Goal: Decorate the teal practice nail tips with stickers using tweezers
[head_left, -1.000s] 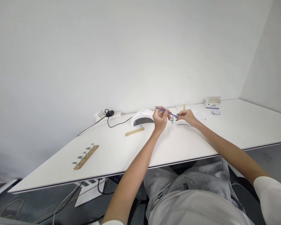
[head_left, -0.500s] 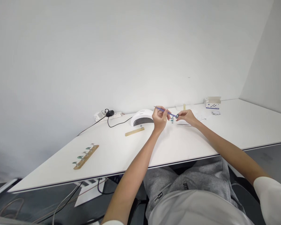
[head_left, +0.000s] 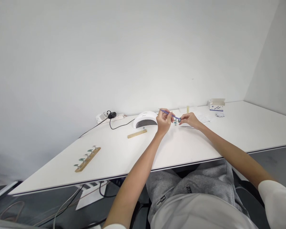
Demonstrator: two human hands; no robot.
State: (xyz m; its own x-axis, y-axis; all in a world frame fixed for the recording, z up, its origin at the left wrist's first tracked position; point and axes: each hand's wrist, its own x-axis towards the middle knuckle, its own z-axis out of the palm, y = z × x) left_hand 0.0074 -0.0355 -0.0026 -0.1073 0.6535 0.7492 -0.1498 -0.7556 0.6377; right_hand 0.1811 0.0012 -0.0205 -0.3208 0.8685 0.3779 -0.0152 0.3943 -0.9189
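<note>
My left hand point(head_left: 164, 122) is closed in a pen grip around a slim purple nail brush point(head_left: 175, 116). The brush slants down to the right, its tip at a small dark nail tip point(head_left: 179, 120). That nail tip is pinched between the fingers of my right hand point(head_left: 190, 120); how it is mounted is too small to tell. Just below and between the hands, several small teal nail tips on stands point(head_left: 175, 122) are partly hidden. Left of my hands sits a white nail lamp point(head_left: 146, 115), with a wooden strip point(head_left: 136, 134) bearing one small stand in front of it.
At the table's left, another wooden strip point(head_left: 87, 160) carries several nail tips on stands. A black adapter point(head_left: 112, 115) and cable lie by the wall. Printed paper point(head_left: 203, 119), an open white-and-blue box point(head_left: 216, 107) and small packets point(head_left: 219, 114) are on the right.
My left hand and the brush have shifted slightly right. The dark nail tip in my right hand has turned or lowered a little. Everything else stays put.
</note>
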